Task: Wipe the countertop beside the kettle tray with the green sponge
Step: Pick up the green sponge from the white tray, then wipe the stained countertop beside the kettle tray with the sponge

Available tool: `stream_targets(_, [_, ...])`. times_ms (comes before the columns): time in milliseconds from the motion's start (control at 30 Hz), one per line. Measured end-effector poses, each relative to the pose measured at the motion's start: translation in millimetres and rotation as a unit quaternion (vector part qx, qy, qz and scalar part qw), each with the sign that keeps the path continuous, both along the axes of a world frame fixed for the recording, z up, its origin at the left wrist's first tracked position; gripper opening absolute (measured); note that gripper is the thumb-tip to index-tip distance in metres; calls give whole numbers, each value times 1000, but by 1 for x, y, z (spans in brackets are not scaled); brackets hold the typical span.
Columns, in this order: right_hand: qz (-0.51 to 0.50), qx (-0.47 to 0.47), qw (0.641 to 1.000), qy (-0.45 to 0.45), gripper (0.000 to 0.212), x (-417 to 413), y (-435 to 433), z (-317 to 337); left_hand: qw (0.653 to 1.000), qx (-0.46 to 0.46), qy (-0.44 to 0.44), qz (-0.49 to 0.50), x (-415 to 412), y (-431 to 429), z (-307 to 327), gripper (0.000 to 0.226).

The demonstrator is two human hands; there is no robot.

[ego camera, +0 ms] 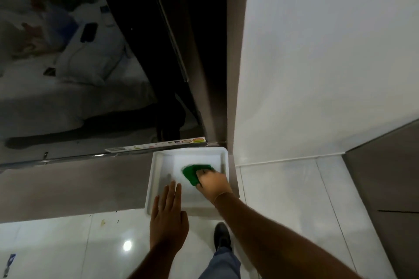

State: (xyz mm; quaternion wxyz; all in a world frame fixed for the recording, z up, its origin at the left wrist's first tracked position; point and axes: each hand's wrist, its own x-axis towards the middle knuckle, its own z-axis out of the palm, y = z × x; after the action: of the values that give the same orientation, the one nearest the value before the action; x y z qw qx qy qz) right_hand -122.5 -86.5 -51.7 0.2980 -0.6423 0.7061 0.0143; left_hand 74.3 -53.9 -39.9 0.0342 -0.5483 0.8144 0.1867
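The green sponge point(194, 172) is gripped by the right hand point(213, 184) and pressed inside the white tray point(151, 179); the left hand point(168, 215) is held flat, fingers extended, over the tray's near rim. The tabletop point(74, 186) beside the tray seems not yet wiped.

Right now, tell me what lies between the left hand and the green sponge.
In the head view, only bare white tray floor separates the flat left hand from the green sponge under the right hand.

Looks like a hotel room or bedroom w/ small counter nook: big dark mirror point(90, 63) reflects a bed w/ white pillows; brown counter point(74, 183) below w/ white tray point(156, 161); glossy white tile floor point(283, 188), plain white wall point(328, 52), menu-type strip point(156, 145) along mirror edge
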Motion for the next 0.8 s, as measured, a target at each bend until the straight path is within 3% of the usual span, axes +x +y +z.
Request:
stream_targets(133, [-134, -66, 987, -66, 52, -27, 21, 16, 998, -9, 60, 21, -42, -3, 23, 73])
stream_targets(200, [-212, -109, 968, -82, 57, -44, 40, 25, 996, -34, 76, -18, -65, -1, 28, 67])
stream_targets(300, [-329, -129, 929, -112, 34, -92, 83, 41, 984, -57, 76, -148, -114, 7, 37, 60])
stream_targets(400, [-414, -134, 896, -87, 24, -155, 138, 57, 960, -70, 89, -256, -179, 25, 39, 65])
stream_targets(500, [-497, -137, 856, -43, 26, -220, 210, 68, 932, -70, 115, -336, -259, 62, 36, 63])
stream_targets(600, [-550, -158, 820, -3, 34, -273, 284, 72, 908, -47, 78, -409, -348, 112, 44, 76])
stream_targets(800, [-621, -184, 762, 29, 42, -361, 416, 77, 868, -57, 88, -485, -487, 208, 52, 70])
